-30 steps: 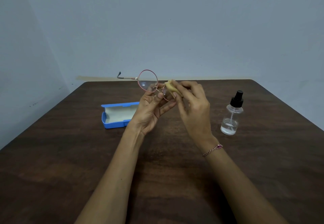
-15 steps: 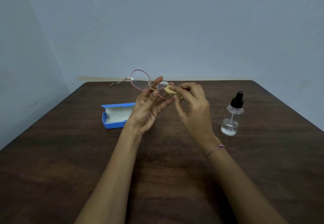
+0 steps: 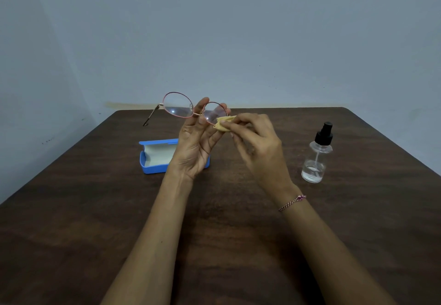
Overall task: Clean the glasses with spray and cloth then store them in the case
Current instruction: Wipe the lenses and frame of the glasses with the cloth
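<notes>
My left hand (image 3: pixel 194 147) holds up the pink wire-framed glasses (image 3: pixel 179 107) by the bridge, fingers behind the lenses, one temple arm hanging out to the left. My right hand (image 3: pixel 256 147) pinches a small folded yellow cloth (image 3: pixel 223 123) against the lower edge of the right lens. Behind my left hand the blue case (image 3: pixel 155 159) lies open on the table, its pale lining showing. A clear spray bottle (image 3: pixel 317 154) with a black nozzle stands to the right, a little liquid at its bottom.
Everything sits on a dark brown wooden table (image 3: pixel 214 233) set against a pale blue-grey wall. A woven bracelet (image 3: pixel 292 202) circles my right wrist.
The glasses have tilted so both lenses face me more squarely and the temple arm drops lower. The cloth has slid from the lens top to its lower right edge.
</notes>
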A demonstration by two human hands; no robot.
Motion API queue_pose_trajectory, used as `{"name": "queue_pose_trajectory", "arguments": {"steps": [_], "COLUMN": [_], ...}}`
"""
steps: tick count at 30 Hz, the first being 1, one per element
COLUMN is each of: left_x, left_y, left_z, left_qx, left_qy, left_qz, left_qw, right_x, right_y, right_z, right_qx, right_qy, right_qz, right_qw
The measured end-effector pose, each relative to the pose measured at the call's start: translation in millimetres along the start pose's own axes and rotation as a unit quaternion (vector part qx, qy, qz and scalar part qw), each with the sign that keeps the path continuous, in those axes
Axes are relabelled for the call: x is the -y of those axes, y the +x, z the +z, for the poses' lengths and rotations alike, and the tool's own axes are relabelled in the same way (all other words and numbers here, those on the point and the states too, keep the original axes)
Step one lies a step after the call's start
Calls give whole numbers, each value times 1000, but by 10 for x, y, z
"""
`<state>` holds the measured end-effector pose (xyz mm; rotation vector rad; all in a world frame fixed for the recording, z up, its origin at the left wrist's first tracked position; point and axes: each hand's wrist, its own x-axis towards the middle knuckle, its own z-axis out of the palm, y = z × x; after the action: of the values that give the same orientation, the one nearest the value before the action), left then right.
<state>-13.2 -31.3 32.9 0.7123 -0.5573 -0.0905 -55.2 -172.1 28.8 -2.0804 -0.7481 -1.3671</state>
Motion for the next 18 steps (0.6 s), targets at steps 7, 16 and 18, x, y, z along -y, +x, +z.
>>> {"name": "queue_pose_trajectory", "arguments": {"steps": [7,16,18], "left_x": [23,51,90], "left_y": [-20,-31,-30], "left_z": [20,109,101], "left_qx": [18,-1,3], "left_qy": [-21,23,51], "left_qz": [-9,-37,-46], "left_qw": [1000,999,998], "right_x": [64,34,35], "right_y": [-24,11,14], "right_z": [62,7,12], "right_qx": [12,-49,-55], "right_qy": [-4,-24,-30], "right_qz": [-29,34,46], "right_qw": [1000,998,997]}}
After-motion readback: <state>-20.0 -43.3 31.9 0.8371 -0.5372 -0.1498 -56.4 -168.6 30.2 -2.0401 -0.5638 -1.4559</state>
